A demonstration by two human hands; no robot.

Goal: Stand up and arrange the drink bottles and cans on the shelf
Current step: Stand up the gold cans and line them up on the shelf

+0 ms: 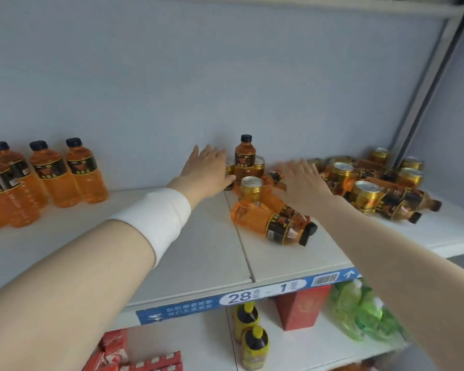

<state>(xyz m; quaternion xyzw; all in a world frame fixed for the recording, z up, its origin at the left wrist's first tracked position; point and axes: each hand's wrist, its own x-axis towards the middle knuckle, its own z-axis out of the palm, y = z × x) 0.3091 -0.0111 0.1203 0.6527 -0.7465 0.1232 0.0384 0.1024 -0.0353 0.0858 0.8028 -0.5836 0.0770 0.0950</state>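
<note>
Far left on the shelf (198,250) there's a row of bottles (73,172) already standing, caps up, labels mostly facing out, so that looks like the sorted end. Next over, the left hand (206,164) is flat, fingers straight and a bit spread, holding nothing, right up against the left side of the middle clump. Best guess is it's there as a stop so nothing rolls off that way.

In the clump, one upright bottle (245,159) stands near the back wall with a can (250,187) upright in front of it. A fallen bottle (273,223) lies on its side nearest the edge, cap pointing right. The right hand (303,180) is spread open too, palm down over the tipped bottles, gripping nothing; can't tell if it actually touches them.

Further right is the pile (367,194), cans and bottles all jumbled, so most of the job looks undone.
</note>
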